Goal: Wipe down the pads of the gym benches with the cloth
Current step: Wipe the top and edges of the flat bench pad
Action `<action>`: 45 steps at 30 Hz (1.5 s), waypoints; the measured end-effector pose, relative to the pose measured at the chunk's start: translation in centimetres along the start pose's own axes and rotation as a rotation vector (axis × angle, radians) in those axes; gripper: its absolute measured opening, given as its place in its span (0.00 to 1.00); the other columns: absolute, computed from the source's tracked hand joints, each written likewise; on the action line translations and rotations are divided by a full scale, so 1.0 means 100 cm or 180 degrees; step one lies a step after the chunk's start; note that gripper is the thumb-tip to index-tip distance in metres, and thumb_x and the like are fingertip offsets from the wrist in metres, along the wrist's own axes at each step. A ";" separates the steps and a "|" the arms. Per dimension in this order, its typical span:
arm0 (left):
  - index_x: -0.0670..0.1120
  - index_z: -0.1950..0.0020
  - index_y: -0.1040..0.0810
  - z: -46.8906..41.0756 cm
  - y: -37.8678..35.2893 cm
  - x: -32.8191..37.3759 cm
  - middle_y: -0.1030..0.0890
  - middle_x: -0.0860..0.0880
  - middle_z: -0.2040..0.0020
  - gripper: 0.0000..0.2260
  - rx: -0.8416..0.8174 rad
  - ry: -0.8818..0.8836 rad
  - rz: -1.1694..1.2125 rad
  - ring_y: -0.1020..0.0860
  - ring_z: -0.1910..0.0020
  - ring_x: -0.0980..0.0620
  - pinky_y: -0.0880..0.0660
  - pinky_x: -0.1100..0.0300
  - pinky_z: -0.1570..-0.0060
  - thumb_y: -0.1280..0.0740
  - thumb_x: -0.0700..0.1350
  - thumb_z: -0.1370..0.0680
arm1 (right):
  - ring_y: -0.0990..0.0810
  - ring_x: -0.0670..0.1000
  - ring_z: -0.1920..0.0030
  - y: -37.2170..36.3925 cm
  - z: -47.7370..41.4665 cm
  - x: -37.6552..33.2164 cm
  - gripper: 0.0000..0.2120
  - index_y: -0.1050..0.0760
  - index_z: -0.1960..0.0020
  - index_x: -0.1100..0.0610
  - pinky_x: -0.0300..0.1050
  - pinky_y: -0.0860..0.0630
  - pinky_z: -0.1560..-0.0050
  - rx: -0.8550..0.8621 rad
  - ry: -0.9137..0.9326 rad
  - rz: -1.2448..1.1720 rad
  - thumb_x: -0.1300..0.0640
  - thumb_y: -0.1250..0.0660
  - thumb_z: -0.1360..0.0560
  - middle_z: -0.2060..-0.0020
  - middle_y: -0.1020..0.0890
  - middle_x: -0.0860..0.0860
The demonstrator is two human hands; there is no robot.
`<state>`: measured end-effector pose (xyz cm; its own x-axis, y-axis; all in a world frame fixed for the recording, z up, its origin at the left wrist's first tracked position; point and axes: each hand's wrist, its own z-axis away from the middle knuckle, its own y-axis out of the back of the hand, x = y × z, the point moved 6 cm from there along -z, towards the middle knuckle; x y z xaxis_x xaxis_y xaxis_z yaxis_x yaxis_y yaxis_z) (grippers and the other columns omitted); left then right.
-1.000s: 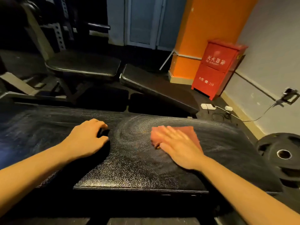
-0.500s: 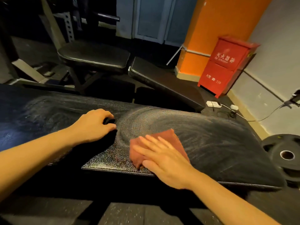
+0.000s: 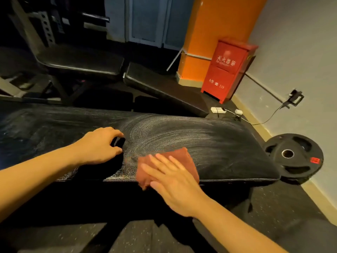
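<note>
Cloth (image 3: 184, 158) closer, now @ pad (image 3: 228, 143) edge

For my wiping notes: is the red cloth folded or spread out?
Folded: the cloth shows stacked layers at its edges, under the flat right hand.

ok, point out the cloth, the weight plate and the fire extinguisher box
cloth (image 3: 186, 157): head view, bare upper right corner.
weight plate (image 3: 303, 155): head view, face just right of the centre hole.
fire extinguisher box (image 3: 226, 70): head view, red front panel.
</note>
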<state>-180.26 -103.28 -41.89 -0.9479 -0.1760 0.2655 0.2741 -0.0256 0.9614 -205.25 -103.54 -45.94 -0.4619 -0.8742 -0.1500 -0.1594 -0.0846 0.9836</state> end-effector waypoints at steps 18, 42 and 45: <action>0.60 0.51 0.18 0.026 0.009 0.063 0.17 0.58 0.52 0.02 0.0268 -0.0291 0.0802 0.19 0.49 0.52 0.23 0.54 0.48 0.29 0.53 0.23 | 0.24 0.55 0.36 0.060 -0.009 0.011 0.22 0.24 0.32 0.57 0.49 0.31 0.38 0.0312 -0.1867 -0.2710 0.46 0.49 0.13 0.37 0.19 0.53; 0.45 0.61 0.14 0.049 0.039 0.106 0.13 0.48 0.59 0.07 -0.0079 0.0079 0.3474 0.14 0.55 0.51 0.20 0.52 0.47 0.20 0.47 0.29 | 0.16 0.65 0.44 0.103 -0.025 -0.001 0.14 0.16 0.44 0.59 0.67 0.24 0.34 0.0488 -0.1643 -0.4529 0.49 0.30 0.21 0.48 0.15 0.64; 0.44 0.60 0.15 0.048 0.040 0.105 0.13 0.46 0.57 0.09 -0.0442 -0.0008 0.3508 0.15 0.55 0.52 0.21 0.54 0.47 0.19 0.48 0.31 | 0.14 0.62 0.49 0.107 -0.031 0.007 0.07 0.15 0.50 0.55 0.59 0.19 0.41 0.0686 -0.1730 -0.3895 0.56 0.32 0.20 0.53 0.13 0.58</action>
<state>-189.91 -100.50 -34.89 -0.1745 -0.1683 0.9702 0.9826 0.0337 0.1826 -204.60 -106.53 -35.24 -0.2024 0.0085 -0.9793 -0.8218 -0.5453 0.1651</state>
